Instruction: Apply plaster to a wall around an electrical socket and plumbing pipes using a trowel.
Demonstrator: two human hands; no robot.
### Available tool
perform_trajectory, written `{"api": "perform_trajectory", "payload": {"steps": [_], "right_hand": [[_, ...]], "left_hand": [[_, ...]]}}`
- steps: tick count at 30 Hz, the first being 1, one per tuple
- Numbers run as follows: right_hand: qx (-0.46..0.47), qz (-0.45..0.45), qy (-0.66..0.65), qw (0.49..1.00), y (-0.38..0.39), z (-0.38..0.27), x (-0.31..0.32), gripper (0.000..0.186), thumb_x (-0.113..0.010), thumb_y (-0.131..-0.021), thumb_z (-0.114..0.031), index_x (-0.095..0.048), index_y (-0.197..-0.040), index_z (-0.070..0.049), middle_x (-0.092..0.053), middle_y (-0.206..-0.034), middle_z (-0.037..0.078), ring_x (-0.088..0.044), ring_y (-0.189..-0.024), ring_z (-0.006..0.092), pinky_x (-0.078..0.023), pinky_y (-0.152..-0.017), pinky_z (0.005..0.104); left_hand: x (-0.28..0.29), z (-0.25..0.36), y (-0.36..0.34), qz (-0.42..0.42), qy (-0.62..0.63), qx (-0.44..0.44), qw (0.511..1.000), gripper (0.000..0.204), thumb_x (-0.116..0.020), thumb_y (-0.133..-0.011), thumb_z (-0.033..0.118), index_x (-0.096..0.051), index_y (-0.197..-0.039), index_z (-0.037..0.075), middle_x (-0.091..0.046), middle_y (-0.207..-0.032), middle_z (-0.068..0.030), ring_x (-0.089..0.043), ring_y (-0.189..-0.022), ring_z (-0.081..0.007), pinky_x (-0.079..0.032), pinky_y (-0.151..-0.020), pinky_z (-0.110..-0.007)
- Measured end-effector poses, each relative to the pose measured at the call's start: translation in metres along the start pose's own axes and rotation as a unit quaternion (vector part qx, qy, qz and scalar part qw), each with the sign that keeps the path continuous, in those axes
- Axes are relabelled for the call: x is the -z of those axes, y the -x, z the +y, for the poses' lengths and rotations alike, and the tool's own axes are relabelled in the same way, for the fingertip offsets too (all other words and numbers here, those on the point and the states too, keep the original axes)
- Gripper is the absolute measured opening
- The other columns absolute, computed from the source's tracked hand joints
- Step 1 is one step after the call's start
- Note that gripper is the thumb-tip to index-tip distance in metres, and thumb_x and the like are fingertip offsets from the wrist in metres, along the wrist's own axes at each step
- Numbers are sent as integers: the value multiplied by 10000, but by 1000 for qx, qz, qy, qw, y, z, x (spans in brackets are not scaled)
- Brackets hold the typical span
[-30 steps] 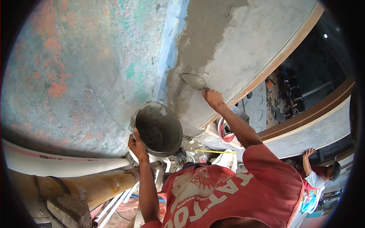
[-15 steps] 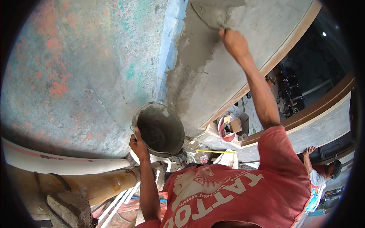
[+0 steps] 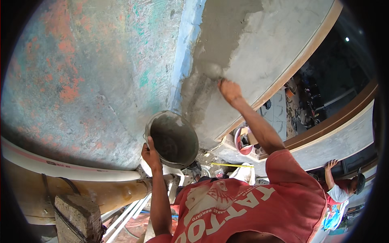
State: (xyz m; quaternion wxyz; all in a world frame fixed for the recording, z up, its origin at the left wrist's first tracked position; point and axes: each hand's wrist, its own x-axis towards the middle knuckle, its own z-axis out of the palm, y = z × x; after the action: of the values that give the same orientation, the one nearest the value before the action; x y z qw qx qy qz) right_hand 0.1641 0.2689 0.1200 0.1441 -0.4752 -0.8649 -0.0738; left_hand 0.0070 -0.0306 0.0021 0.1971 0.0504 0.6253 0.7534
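My left hand (image 3: 152,157) is closed on the near left rim of a dark bucket (image 3: 190,141), which tilts toward the wall; its inside is shadowed. Farther up and to the right, my right hand (image 3: 230,91) grips the handle of a trowel. The trowel's blade (image 3: 212,71), smeared by motion, lies against the lower part of a damp mortar patch (image 3: 221,36). This darker patch covers a strip of the grey wall (image 3: 279,40), beside a pale blue band (image 3: 184,52) at the corner.
A worn painted wall (image 3: 81,109) fills the left. Below it run a white pipe (image 3: 93,174) and a bamboo pole (image 3: 105,196), with a rough block (image 3: 79,216) in front. A wood-framed opening (image 3: 332,126) and a tub (image 3: 243,150) lie right; another person (image 3: 344,188) stands far right.
My right hand has brought the trowel down the wall and slightly left, from the top of the mortar patch to its lower part. My left hand still holds the bucket nearly in place.
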Motion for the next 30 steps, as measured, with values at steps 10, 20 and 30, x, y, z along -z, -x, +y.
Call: {"api": "perform_trajectory", "payload": {"steps": [10,20,30], "right_hand": [[12,213,20,977,-63,-10,162,420,-391,-905,-363,-569,-759,-11,-612,-709,223,-592,-682,399,-472,-607,466],[288,-196,-61,935,135,-34,58,250,-568,-808,-260,-546,-1011,-116,-610,-795,115,-613,-734,315,-494,-633,414],[389,41,104,914,192,-89,-33,346,-497,-750,-205,-534,-1057,-49,-516,-900,89,-494,-826,216,-357,-715,349]], "left_hand": [[12,-8,0,-16,2,-1,1000,494,-594,-835,411,-361,-561,73,-345,-557,54,-272,-557,-63,-245,-496,-249],[7,-4,-5,-63,15,-12,998,464,-603,-835,399,-347,-543,144,-298,-539,85,-238,-522,-38,-193,-472,-224],[-1,8,7,-113,-19,-17,993,441,-577,-865,349,-362,-547,133,-335,-550,86,-247,-535,-32,-194,-484,-216]]}}
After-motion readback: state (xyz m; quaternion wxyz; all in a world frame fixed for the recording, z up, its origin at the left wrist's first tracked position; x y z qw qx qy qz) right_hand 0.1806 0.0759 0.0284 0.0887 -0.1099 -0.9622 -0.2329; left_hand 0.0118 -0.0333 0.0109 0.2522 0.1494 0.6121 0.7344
